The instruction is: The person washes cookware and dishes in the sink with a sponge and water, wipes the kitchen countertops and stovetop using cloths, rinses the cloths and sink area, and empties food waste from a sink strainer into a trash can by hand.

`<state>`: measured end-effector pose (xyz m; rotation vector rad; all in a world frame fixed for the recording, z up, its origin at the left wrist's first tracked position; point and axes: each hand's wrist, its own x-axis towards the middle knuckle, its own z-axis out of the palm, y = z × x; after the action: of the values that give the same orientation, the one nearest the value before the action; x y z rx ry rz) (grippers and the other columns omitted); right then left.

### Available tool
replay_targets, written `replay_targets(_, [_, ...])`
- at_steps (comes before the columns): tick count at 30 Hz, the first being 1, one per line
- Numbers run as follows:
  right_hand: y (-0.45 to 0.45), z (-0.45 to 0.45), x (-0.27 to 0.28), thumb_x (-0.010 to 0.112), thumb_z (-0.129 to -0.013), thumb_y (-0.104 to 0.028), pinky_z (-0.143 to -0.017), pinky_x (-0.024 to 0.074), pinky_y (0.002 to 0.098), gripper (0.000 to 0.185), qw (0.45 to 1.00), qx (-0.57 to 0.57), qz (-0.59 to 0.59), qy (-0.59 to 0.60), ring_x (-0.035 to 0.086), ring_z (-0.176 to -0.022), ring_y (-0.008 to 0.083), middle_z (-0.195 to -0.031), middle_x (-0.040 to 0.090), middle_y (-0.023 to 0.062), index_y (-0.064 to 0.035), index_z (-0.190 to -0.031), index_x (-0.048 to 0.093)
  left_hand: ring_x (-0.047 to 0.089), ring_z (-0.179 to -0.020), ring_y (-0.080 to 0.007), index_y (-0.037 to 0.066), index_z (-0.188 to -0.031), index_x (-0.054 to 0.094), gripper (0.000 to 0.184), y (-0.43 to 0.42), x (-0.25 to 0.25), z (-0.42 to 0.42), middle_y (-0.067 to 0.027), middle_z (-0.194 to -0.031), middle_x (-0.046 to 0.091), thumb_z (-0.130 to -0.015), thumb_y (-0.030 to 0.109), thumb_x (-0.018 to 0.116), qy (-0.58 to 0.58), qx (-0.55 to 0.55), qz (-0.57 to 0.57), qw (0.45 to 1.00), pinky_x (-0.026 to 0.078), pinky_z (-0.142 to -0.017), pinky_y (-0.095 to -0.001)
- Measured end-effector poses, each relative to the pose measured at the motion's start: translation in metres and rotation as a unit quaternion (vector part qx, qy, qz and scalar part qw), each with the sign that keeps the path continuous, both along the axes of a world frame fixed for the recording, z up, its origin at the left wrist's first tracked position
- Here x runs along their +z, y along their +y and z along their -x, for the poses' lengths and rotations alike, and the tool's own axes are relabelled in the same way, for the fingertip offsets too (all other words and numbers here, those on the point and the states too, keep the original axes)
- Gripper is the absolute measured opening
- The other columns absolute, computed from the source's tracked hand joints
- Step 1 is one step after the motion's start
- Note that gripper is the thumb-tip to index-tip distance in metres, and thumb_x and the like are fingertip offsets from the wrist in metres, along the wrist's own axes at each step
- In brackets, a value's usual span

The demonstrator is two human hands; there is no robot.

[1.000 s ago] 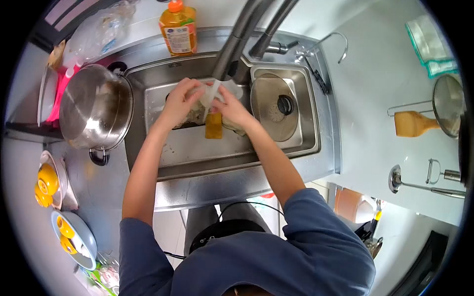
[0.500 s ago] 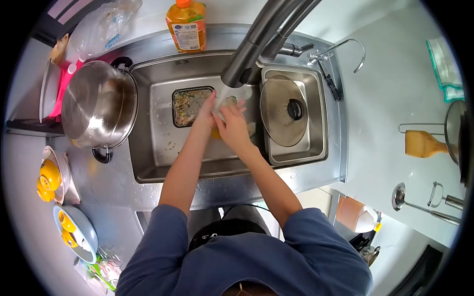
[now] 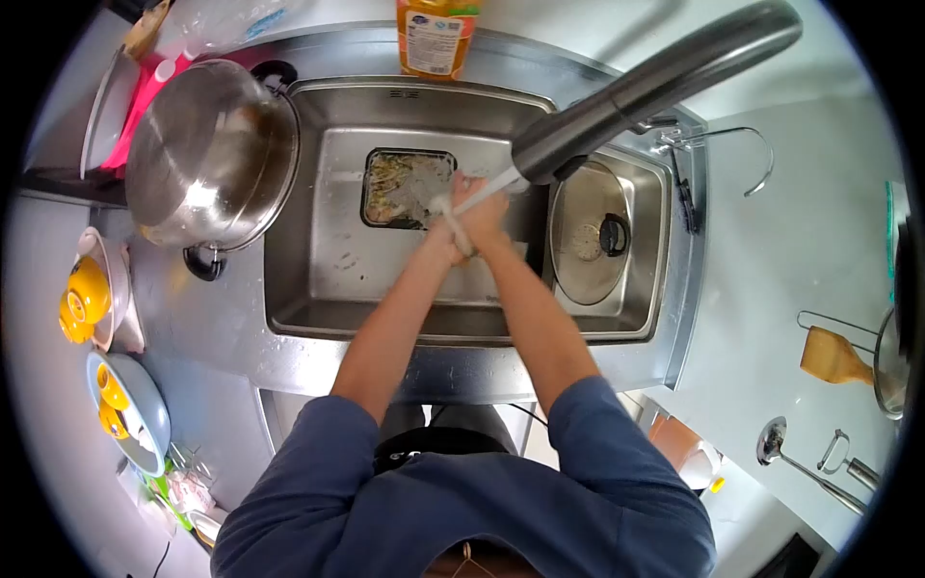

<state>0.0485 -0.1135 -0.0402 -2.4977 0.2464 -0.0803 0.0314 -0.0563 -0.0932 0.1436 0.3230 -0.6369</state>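
Observation:
Water runs from the grey faucet onto my two hands, which are pressed together over the steel sink. My left hand is partly covered by my right hand, and the fingers of both are blurred by water and motion. Just left of them, the square drain basket holds wet food scraps. Whether anything lies between my palms I cannot make out.
A steel pot stands left of the sink. A glass lid lies in the small right basin. An orange soap bottle is behind the sink. Yellow bowls sit far left; a ladle is at right.
My hands came together under the water, away from the drain basket, which is now uncovered. The cloth-like item and yellow piece near them are no longer seen. The view has shifted.

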Motion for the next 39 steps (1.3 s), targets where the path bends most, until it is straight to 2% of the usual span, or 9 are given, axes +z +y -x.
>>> replay_targets(1, [-0.002,-0.008,0.005,0.051,-0.085,-0.040,-0.060,0.0464,0.0477,0.045,0.999,0.015,0.005,0.035,0.060,-0.064,0.0413,-0.065,0.060,0.0230,-0.0003,-0.072,0.065,0.058,-0.093,-0.0222,0.007,-0.113,0.054,0.042,-0.003,0.024,0.003,-0.0087,-0.106,0.060,-0.094,0.043,0.044,0.144,0.017,-0.098,0.985,0.050,-0.077,-0.0375])
replay_targets(8, [0.023,0.048,0.052,0.053,-0.085,-0.039,-0.059,0.0476,0.0476,0.038,0.991,0.124,-0.009,0.051,0.061,-0.071,0.0401,-0.077,0.062,0.0240,-0.0079,-0.106,0.058,0.058,-0.097,-0.0249,0.006,-0.115,0.052,0.031,0.039,-0.025,0.000,-0.0123,-0.107,0.059,-0.097,0.023,0.032,0.072,-0.057,-0.109,0.990,0.050,-0.081,-0.0400])
replay_targets(21, [0.007,-0.010,-0.015,0.055,-0.086,-0.022,-0.066,0.0484,0.0447,0.025,0.994,0.061,0.057,-0.069,0.062,-0.072,0.0383,-0.082,0.063,0.0249,-0.0014,-0.098,0.062,0.055,-0.104,-0.0314,-0.001,-0.120,0.045,0.041,0.040,-0.008,0.006,-0.0173,-0.116,0.054,-0.096,0.025,0.025,0.137,-0.008,-0.195,0.971,0.045,-0.090,-0.0476])
replay_targets(24, [-0.001,-0.005,0.009,0.060,-0.082,-0.015,-0.067,0.0487,0.0410,0.014,0.990,0.066,-0.117,-0.045,0.062,-0.076,0.0310,-0.082,0.063,0.0144,-0.0030,-0.091,0.062,0.050,-0.112,-0.0333,-0.001,-0.123,0.044,0.042,0.045,0.010,0.007,-0.0186,-0.122,0.050,-0.096,0.025,0.026,0.157,0.034,-0.003,0.987,0.040,-0.097,-0.0483])
replay_targets(26, [-0.004,-0.005,0.040,0.067,-0.081,-0.015,-0.064,0.0487,0.0325,0.015,0.866,-0.001,-0.492,0.090,0.061,-0.071,0.0197,-0.083,0.062,0.0058,-0.0058,-0.092,0.061,0.042,-0.122,-0.0334,0.000,-0.127,0.043,0.046,0.041,0.011,0.001,-0.0193,-0.131,0.044,-0.097,0.030,0.027,0.216,0.104,-0.017,0.971,0.031,-0.104,-0.0486])
replay_targets(29, [-0.016,-0.011,0.064,0.072,-0.079,-0.019,-0.063,0.0475,0.0258,0.021,0.815,-0.027,-0.550,0.183,0.058,-0.070,0.0104,-0.086,0.061,0.0009,-0.0070,-0.090,0.059,0.040,-0.123,-0.0353,0.004,-0.130,0.041,0.054,0.039,0.059,0.004,-0.0174,-0.134,0.041,-0.096,0.044,0.030,0.162,0.083,-0.062,0.981,0.031,-0.103,-0.0504])
replay_targets(31, [-0.020,-0.007,0.042,0.068,-0.080,-0.016,-0.066,0.0488,0.0329,0.019,0.848,0.000,-0.505,0.163,0.060,-0.071,0.0190,-0.083,0.061,0.0066,-0.0048,-0.090,0.056,0.042,-0.121,-0.0344,0.006,-0.130,0.041,0.058,0.033,0.045,-0.001,-0.0154,-0.133,0.042,-0.094,0.051,0.032,0.162,0.087,-0.015,0.983,0.034,-0.101,-0.0495])
replay_targets(33, [-0.011,0.005,0.022,0.065,-0.080,-0.017,-0.068,0.0487,0.0420,0.021,0.977,0.195,-0.074,-0.050,0.060,-0.074,0.0310,-0.079,0.059,0.0135,-0.0031,-0.090,0.052,0.044,-0.118,-0.0336,0.007,-0.129,0.041,0.063,0.030,0.043,-0.001,-0.0135,-0.132,0.043,-0.092,0.057,0.035,0.164,0.090,0.030,0.982,0.037,-0.099,-0.0486])
replay_targets(39, [0.024,0.046,0.062,0.059,-0.083,-0.024,-0.064,0.0461,0.0458,0.018,0.968,0.240,0.018,-0.073,0.058,-0.073,0.0400,-0.074,0.060,0.0190,-0.0064,-0.077,0.060,0.053,-0.100,-0.0250,0.009,-0.114,0.053,0.055,0.021,0.001,0.001,-0.0067,-0.117,0.055,-0.090,0.057,0.043,0.044,0.034,-0.142,0.988,0.046,-0.084,-0.0393])
